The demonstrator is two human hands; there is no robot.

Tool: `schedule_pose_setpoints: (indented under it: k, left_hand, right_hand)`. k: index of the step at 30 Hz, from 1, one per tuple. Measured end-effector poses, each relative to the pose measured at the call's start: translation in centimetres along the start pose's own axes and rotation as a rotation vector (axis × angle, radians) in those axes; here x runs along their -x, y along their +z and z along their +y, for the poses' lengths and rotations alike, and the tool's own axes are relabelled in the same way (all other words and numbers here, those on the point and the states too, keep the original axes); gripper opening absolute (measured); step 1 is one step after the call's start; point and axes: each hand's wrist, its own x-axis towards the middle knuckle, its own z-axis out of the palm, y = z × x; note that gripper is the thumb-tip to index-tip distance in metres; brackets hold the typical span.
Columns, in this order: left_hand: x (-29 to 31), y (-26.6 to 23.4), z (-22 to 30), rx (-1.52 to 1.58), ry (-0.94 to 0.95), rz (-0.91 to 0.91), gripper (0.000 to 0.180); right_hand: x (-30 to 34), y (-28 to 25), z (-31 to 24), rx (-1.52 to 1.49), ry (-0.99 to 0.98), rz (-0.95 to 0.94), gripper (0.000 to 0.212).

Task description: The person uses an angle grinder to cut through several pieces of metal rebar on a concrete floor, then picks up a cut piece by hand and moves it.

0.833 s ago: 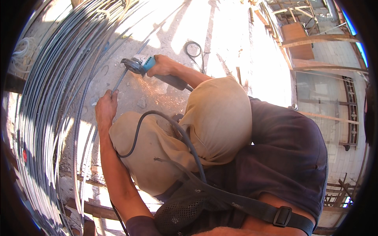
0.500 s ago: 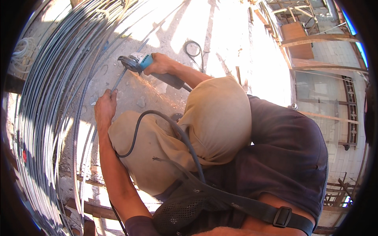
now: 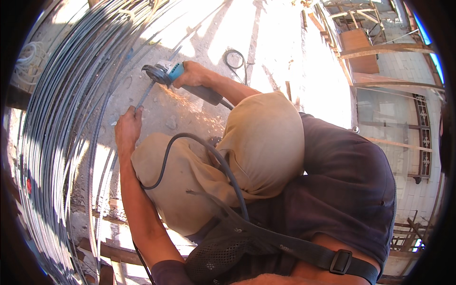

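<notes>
My right hand (image 3: 192, 74) is wrapped round a blue and black angle grinder (image 3: 202, 93). The grinder's disc, partly hidden by its dark guard (image 3: 156, 74), meets a thin steel rod (image 3: 146, 93), and orange sparks (image 3: 183, 103) spray toward my knees. Lower on the same rod, my left hand (image 3: 128, 127) is closed round it, thumb on top. A dark power cord trails back from the grinder's end beside my right knee.
Long steel rods (image 3: 61, 118) lie bundled in a curve along the left. A looped dark cable (image 3: 233, 59) rests on the dusty concrete floor (image 3: 209, 50). Coiled pale wire (image 3: 29, 61) is at the far left. Wooden beams (image 3: 387, 48) stand at the right.
The sparks spread wider than before. Both hands keep nearly the same places, with the grinder still against the rod.
</notes>
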Motion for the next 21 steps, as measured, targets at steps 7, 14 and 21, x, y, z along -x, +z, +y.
schedule_pose_setpoints:
  k: [7, 14, 21]
  left_hand:
    - [0.2, -0.3, 0.2, 0.006, -0.001, 0.018, 0.047]
    - [0.0, -0.1, -0.1, -0.029, 0.034, 0.024, 0.045]
    - [-0.1, -0.2, -0.1, -0.019, 0.006, 0.005, 0.046]
  right_hand:
    - [1.0, -0.4, -0.1, 0.035, 0.047, -0.019, 0.075]
    - [1.3, 0.1, 0.6, 0.003, 0.037, -0.023, 0.075]
    - [1.4, -0.5, -0.5, 0.001, 0.058, -0.052, 0.077]
